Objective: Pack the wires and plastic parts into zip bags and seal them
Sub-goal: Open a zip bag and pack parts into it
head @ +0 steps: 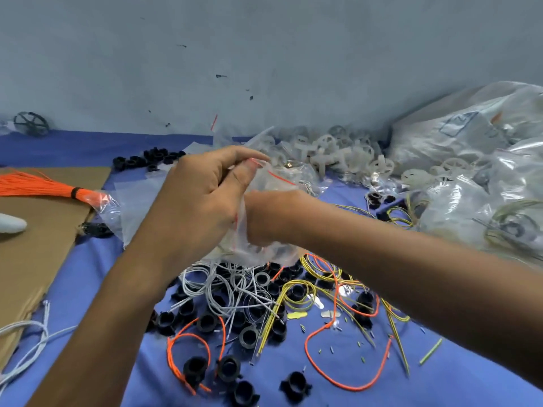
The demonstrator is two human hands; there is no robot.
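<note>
The mouth of a clear zip bag (pixel 276 183) is pinched by the left hand (pixel 199 195), thumb and fingertips closed on the rim by its red seal strip, and the bag is held up above the counter (pixel 88 289). The right hand (pixel 261 218) is pushed into the bag to the wrist; it is blurred by the plastic, so whether anything is gripped cannot be told. Directly under the bag, a tangle of white wires (pixel 229 286) is seen lying over black plastic rings (pixel 249 336), with yellow-green wires (pixel 296 292) just beside them and loose orange wires (pixel 346 377) looped nearer the camera. Flat empty bags (pixel 135 198) are spread behind the left hand. Further left, a bound bundle of orange wires (pixel 35 186) is laid across cardboard (pixel 38 245). At the back, white plastic wheels (pixel 329 154) are heaped, and filled bags (pixel 470 136) are piled on the right.
</note>
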